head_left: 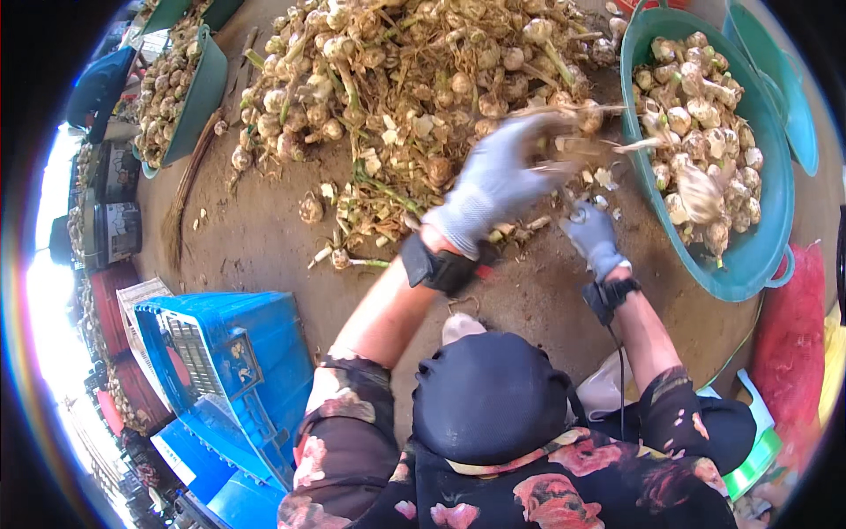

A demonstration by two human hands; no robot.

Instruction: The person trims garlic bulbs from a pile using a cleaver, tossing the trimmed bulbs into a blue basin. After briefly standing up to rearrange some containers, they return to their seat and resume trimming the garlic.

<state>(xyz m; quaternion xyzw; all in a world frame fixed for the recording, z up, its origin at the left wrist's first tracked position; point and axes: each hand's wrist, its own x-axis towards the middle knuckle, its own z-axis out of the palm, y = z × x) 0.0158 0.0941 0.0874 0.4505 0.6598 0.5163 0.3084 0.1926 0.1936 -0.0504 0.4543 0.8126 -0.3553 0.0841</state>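
Observation:
My left hand, in a grey knitted glove, reaches over the floor beside the garlic heap. Its thumb and fingers look parted, though motion blurs them. Streaked dry stalks lie by its fingertips; whether it touches them I cannot tell. Lower and to the right, my right hand, also gloved, is closed with its fingers curled. Whatever it grips is too small and hidden to name. A blurred garlic bulb shows over the green tub, which holds many trimmed bulbs.
Blue plastic crates stand at the left. Another green tub of garlic is at the upper left, next to a twig broom. A red mesh sack lies at the right. Peelings and cut stalks litter the floor.

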